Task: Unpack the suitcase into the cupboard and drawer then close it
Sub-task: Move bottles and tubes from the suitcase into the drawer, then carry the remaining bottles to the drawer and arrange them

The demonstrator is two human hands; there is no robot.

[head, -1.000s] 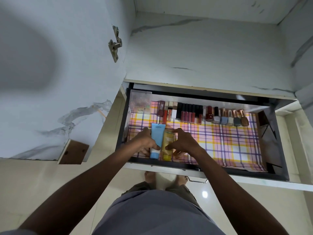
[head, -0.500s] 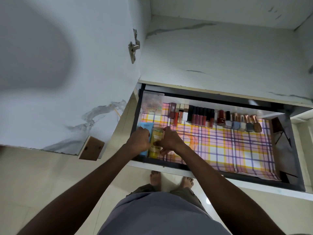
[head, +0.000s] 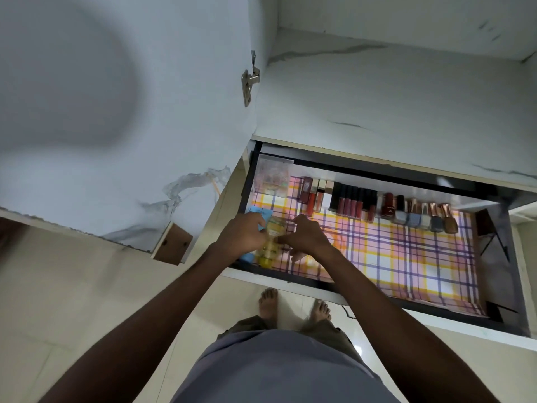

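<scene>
Flat in the drawer (head: 517,286), yellow bottle (head: 271,239), cap nearest, pinched by both hands' fingers (head: 283,239).

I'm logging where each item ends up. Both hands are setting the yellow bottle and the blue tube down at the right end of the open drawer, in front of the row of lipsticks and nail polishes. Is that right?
Not quite: the head view shows the left hand and right hand with the yellow bottle and blue tube at the left end of the open drawer, not the right. The row of lipsticks and nail polishes does line the back.
</scene>
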